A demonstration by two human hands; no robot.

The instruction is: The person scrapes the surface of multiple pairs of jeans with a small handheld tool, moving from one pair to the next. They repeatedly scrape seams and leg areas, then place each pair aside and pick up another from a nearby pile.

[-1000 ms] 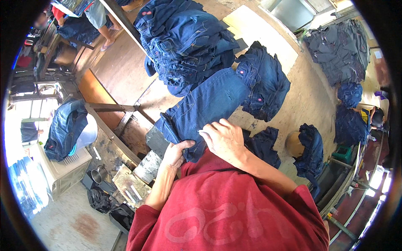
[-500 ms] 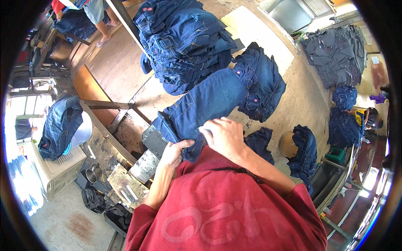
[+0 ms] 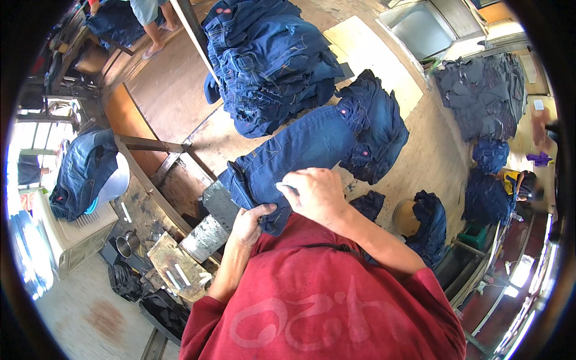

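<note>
A blue pair of jeans (image 3: 300, 141) stretches toward me, one leg lying lengthwise up to my waist. My left hand (image 3: 247, 225) grips the near end of that leg, thumb on top of the cloth. Just above the leg's near right side is my right hand (image 3: 315, 192), its fingers curled together in a pinch. Whatever those fingers hold, if anything, is too small to make out. The far end of the leg meets a bunched heap of denim (image 3: 378, 129).
A tall pile of jeans (image 3: 270, 66) stands ahead. At left are a wooden board (image 3: 162, 252) with white sticks, a metal mug (image 3: 127, 244) and jeans (image 3: 87, 171) over a beige machine (image 3: 78, 231). Dark grey garments (image 3: 483, 93) are stacked at right. People are farther off.
My right hand has shifted slightly left and stays pinched. My left hand keeps its grip on the jeans leg. The view has tilted a little.
</note>
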